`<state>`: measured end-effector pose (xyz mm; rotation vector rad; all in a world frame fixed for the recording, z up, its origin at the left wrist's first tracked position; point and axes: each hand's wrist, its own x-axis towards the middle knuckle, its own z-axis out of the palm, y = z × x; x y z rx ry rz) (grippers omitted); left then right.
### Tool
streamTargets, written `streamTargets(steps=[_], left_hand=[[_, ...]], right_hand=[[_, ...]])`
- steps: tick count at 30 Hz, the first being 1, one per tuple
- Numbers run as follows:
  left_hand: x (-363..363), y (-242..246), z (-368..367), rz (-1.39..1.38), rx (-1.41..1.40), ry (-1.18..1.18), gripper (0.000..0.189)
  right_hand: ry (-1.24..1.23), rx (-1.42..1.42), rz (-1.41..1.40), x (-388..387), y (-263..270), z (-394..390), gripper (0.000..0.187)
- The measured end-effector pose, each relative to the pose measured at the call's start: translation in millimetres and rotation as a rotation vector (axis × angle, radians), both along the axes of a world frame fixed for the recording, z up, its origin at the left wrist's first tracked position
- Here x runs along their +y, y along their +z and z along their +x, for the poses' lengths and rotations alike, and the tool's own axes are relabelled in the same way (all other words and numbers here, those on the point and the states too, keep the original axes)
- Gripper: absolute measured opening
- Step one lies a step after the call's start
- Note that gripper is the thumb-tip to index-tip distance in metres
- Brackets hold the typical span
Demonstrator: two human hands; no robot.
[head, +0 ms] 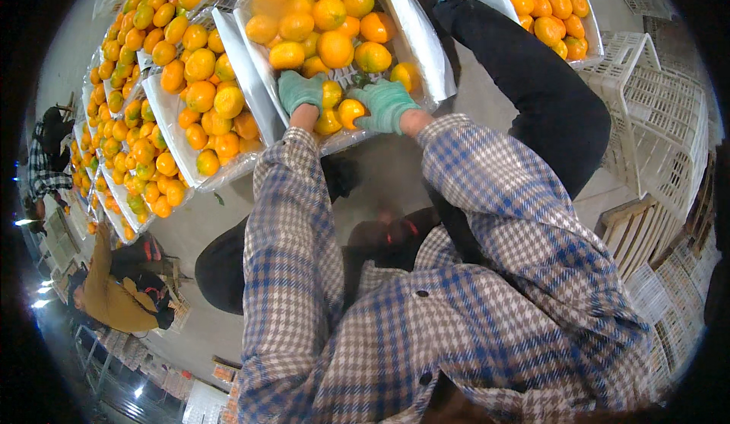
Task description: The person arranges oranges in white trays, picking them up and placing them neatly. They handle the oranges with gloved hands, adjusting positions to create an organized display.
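Note:
A white box (425, 36) lined with clear plastic stands before me, holding orange mandarins (335, 48), some with green patches. My left hand (301, 90), in a green knit glove, reaches down inside the box's left wall, its fingertips hidden among the fruit. Beside it lie a few mandarins in the near end of the box. My right hand (385, 104), gloved alike, is low in the box and touches the right side of a mandarin (351, 113). Whether its fingers grip that fruit is unclear. Between the hands and the farther fruit, some patterned box bottom shows.
More lined boxes of mandarins (201, 96) stand close on the left. Another fruit box (593, 36) is at upper right, beyond my black-trousered leg (530, 76). Plastic crates (661, 121) and a wooden slatted crate (639, 236) stand right. A person (114, 304) works at left.

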<state>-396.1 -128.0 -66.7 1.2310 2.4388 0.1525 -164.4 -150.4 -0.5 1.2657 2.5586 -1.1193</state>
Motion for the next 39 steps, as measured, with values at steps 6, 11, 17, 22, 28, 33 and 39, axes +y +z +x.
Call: streamTargets(steps=[6, 11, 17, 22, 28, 33, 39], left_hand=[[7, 0, -7, -0.082, -0.083, -0.144, 0.072], [0, 40, -4, -0.096, 0.049, -0.36, 0.072], [-52, 107, 1, -0.18, 0.073, -0.732, 0.064], [-83, 95, 4, -0.193, 0.093, -0.636, 0.061], [-84, 80, 0, -0.105, 0.067, -0.635, 0.068], [-82, 89, 7, -0.151, 0.122, -0.655, 0.07], [-94, 96, 14, -0.189, 0.269, -0.776, 0.058]], right_hand=[[0.007, -0.035, -0.045, 1, 2, 0, 0.056], [0.003, -0.025, -0.053, 2, 3, 1, 0.059], [0.032, -0.038, -0.044, -1, 4, 1, 0.062], [0.017, -0.039, -0.055, -3, 1, 2, 0.063], [0.028, -0.051, -0.003, -4, -5, 2, 0.061], [0.012, -0.031, -0.015, -4, -3, 1, 0.062], [0.033, -0.057, -0.028, -5, 0, 1, 0.067]])
